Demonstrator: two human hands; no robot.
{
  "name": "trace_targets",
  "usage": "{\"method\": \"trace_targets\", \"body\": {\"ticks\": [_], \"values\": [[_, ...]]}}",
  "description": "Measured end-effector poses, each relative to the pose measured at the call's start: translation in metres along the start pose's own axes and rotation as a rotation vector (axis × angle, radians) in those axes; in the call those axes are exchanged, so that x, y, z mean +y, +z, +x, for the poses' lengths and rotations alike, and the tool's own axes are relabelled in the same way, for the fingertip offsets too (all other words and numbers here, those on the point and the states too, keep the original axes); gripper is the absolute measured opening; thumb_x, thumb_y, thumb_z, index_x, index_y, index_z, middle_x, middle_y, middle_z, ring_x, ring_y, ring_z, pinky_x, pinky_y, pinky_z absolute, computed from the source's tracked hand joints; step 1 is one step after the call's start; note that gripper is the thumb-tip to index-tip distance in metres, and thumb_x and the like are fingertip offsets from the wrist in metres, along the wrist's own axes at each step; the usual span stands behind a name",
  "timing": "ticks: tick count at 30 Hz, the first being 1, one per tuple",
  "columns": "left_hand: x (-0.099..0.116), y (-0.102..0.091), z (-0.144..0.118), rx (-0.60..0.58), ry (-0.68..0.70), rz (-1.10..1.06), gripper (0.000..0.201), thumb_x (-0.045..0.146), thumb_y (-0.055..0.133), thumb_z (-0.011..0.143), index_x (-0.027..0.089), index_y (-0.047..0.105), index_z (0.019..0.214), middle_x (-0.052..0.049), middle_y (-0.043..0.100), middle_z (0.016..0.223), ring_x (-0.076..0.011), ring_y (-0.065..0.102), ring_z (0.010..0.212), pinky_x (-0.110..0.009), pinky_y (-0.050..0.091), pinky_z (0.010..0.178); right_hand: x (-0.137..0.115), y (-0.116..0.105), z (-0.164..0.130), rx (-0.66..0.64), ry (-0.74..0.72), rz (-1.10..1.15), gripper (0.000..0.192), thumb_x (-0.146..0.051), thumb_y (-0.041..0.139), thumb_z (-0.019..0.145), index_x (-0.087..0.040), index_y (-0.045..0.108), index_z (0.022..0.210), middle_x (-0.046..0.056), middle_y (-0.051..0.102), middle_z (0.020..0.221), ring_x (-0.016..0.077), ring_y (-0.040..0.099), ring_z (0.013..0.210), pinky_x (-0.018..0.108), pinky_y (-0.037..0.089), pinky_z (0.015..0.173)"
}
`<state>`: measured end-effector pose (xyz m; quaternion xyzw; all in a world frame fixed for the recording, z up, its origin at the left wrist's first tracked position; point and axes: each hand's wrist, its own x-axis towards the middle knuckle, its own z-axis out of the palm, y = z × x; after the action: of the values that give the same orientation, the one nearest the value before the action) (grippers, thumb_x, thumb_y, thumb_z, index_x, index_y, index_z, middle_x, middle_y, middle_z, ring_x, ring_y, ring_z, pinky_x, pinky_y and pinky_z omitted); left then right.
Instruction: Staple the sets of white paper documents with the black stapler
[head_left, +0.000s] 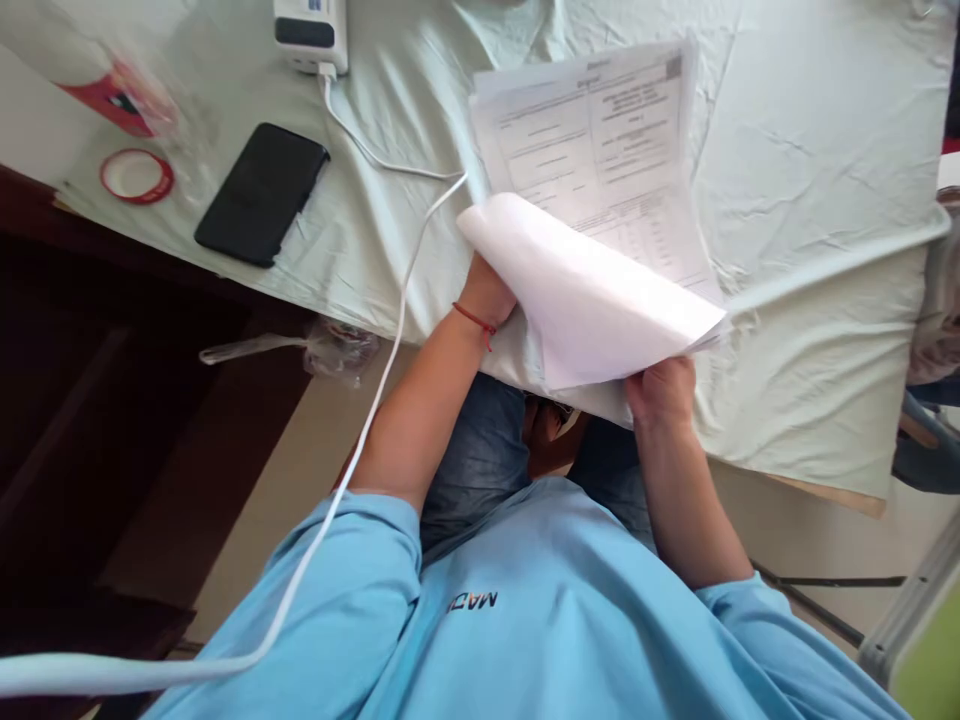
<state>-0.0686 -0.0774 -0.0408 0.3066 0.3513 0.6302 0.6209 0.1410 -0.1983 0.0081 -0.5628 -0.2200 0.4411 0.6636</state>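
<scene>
Printed sheets of paper (637, 150) lie in a stack on the cloth-covered table. A blank white side of paper (592, 300) curls up over the near part of the stack. My right hand (664, 388) is closed on the near right corner of the papers, by the table edge. My left hand (489, 288), with a red string round the wrist, reaches beneath the curled paper at its left side. The paper covers its fingers, so their grip does not show.
A white cable (409, 270) runs from a white power bank (311, 35) across the table and past my left arm. A black phone (262, 195), a red ring-shaped band (136, 177) and a red-labelled bottle (112, 95) are at the left. The table cloth (810, 370) hangs in folds.
</scene>
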Motion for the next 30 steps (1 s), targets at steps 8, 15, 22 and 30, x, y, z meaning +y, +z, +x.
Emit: {"method": "trace_targets", "body": {"ticks": [8,15,22,30], "values": [[0.013,0.018,0.005,-0.009,0.117,-0.03,0.075,0.065,0.105,0.063,0.026,0.073,0.119,-0.007,0.077,0.126,-0.0358,0.058,0.157,-0.051,0.048,0.133,-0.068,-0.042,0.049,-0.181,-0.224,-0.342,0.049,-0.024,0.103,0.057,-0.021,0.077,0.099,0.005,0.083,0.104,0.0232,0.076,0.102,0.043,0.065,0.108],[0.007,-0.001,0.01,-0.144,0.138,0.214,0.09,0.07,0.103,0.065,0.032,0.063,0.137,-0.007,0.077,0.124,-0.0359,0.07,0.142,-0.051,0.058,0.122,-0.138,-0.063,0.055,-0.222,-0.354,-0.803,0.044,-0.036,0.101,0.06,-0.021,0.085,0.099,0.009,0.082,0.108,0.0262,0.072,0.1,0.047,0.065,0.098],[0.009,0.008,0.006,-0.161,0.152,0.277,0.077,0.078,0.091,0.078,0.028,0.071,0.134,-0.006,0.08,0.114,-0.035,0.072,0.144,-0.054,0.062,0.118,-0.172,-0.076,0.054,-0.112,-0.497,-1.074,0.046,-0.046,0.104,0.055,-0.026,0.08,0.088,0.006,0.077,0.095,0.03,0.072,0.1,0.057,0.058,0.114],[0.011,0.015,-0.005,-0.343,0.104,0.269,0.071,0.085,0.086,0.077,0.022,0.083,0.109,-0.009,0.083,0.11,-0.0372,0.078,0.132,-0.056,0.07,0.107,-0.136,-0.096,0.061,-0.217,-0.522,-0.557,0.045,-0.053,0.105,0.054,-0.026,0.076,0.076,0.006,0.077,0.092,0.03,0.076,0.105,0.054,0.059,0.114]]}}
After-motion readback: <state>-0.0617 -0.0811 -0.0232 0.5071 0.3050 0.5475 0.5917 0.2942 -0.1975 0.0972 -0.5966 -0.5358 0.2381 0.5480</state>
